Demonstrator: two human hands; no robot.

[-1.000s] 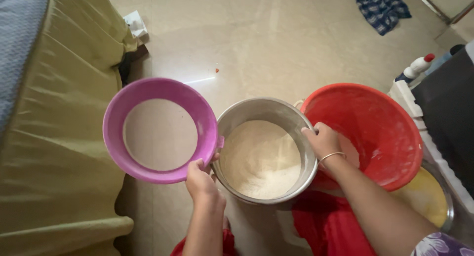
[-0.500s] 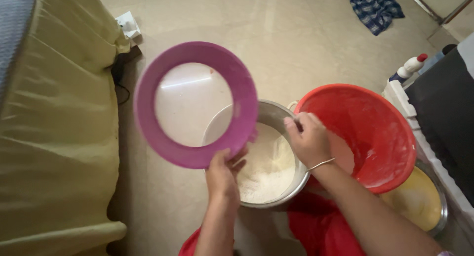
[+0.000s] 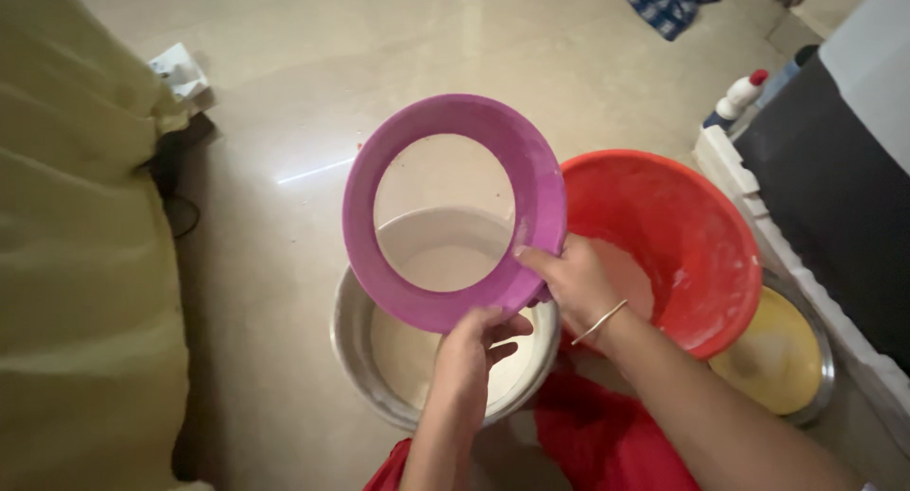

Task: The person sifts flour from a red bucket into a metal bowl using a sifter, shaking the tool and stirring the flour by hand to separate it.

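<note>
Floor [image 3: 284,121] open; sieve [image 3: 545,183] rim overlaps pot [image 3: 346,335].

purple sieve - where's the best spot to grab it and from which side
Grip the purple sieve by its broad plastic rim, never the mesh centre. It is tilted over the steel pot, lower edge nearest the person, so come from below: the left hand at the bottom rim, the right hand at the lower right.

dim, warm | glare streak on floor [image 3: 308,172] | edges perhaps soft
</note>
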